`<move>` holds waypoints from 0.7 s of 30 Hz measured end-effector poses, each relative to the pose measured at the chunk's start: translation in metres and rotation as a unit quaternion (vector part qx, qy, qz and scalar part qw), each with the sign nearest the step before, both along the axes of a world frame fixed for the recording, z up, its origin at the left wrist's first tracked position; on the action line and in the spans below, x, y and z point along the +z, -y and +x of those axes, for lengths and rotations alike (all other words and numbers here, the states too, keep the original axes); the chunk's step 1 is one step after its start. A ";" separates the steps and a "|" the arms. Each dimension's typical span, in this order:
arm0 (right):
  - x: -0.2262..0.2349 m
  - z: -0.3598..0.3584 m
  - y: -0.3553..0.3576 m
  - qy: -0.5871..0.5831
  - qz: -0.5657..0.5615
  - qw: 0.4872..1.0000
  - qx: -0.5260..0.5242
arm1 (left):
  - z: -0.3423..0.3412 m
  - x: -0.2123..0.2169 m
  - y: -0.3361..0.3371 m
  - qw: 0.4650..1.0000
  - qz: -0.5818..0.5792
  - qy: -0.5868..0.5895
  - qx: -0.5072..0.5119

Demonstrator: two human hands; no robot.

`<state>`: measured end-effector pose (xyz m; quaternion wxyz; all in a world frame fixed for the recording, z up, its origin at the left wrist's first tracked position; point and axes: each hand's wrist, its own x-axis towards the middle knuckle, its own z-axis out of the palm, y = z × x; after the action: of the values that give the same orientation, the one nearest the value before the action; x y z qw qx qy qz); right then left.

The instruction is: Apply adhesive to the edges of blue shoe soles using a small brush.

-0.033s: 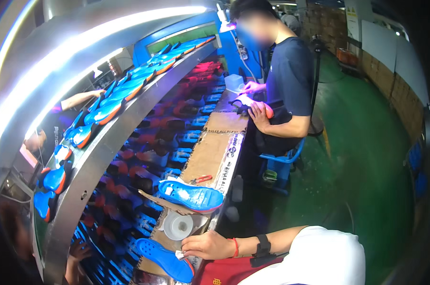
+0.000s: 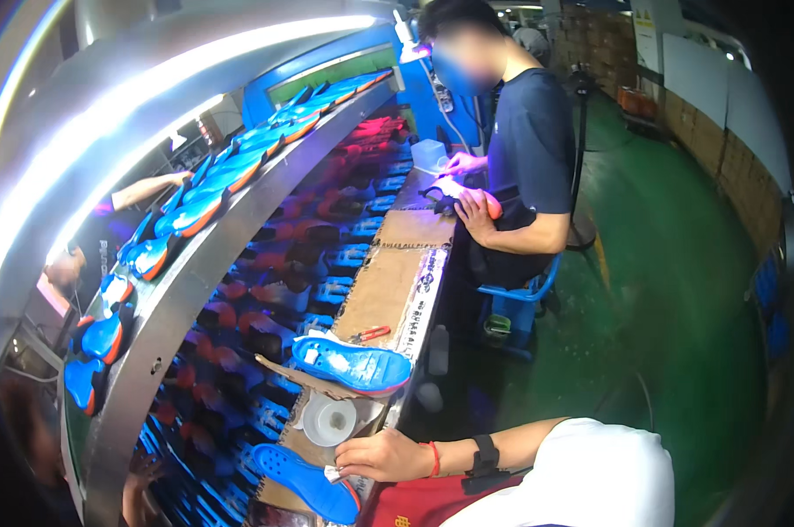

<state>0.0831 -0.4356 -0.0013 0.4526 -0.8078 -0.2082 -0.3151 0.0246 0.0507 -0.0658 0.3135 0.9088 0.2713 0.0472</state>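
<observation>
At the cardboard-covered bench's (image 2: 388, 290) near end, the right hand (image 2: 384, 457) lay curled, fingertips pinching a small white scrap (image 2: 332, 474) against a blue rubber shoe sole (image 2: 305, 479) cut off below, while the left hand stayed out of sight.

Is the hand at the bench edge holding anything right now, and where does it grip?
The right hand pinches something small and white at its fingertips, pressed to the near blue shoe sole at its edge. What the white thing is cannot be told. The left hand is out of view.
</observation>
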 end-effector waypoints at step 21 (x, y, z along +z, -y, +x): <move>0.021 -0.018 0.003 -0.047 0.011 0.999 0.002 | -0.005 0.011 -0.023 0.753 -0.639 0.157 -0.019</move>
<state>0.0655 -0.4385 0.0197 0.4715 -0.8163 -0.1850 -0.2777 0.0192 0.0733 -0.0547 0.8603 0.4814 0.1678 -0.0011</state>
